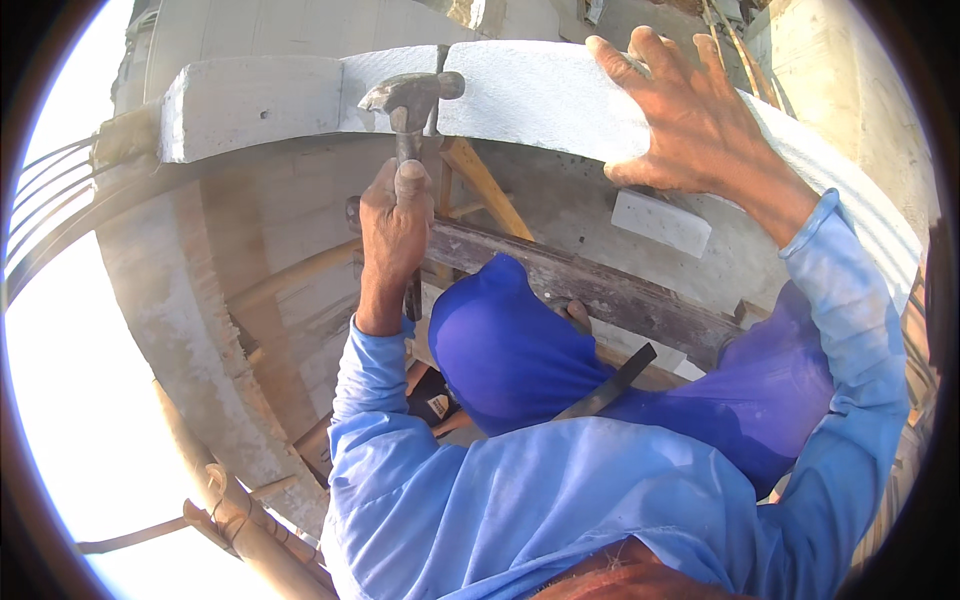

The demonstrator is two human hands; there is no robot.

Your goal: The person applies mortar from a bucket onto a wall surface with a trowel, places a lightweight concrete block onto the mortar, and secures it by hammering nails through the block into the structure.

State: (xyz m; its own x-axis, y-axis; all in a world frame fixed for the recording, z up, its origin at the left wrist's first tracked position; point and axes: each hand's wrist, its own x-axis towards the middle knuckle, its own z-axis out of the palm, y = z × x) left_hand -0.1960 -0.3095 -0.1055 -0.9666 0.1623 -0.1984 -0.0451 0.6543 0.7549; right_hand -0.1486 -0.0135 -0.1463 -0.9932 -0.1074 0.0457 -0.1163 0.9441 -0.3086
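Gripping a hammer: left hand; splayed across white block: right hand.

Strong daylight burns the left side of the frame to plain white. Thin striped shadows fall across the white blocks toward the upper right. Straight edges bend near the black, round border.

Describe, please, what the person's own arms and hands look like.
The left sleeve and right sleeve are long, creased and light blue, each ending just short of the hand. The left hand and right hand are bare and ungloved.
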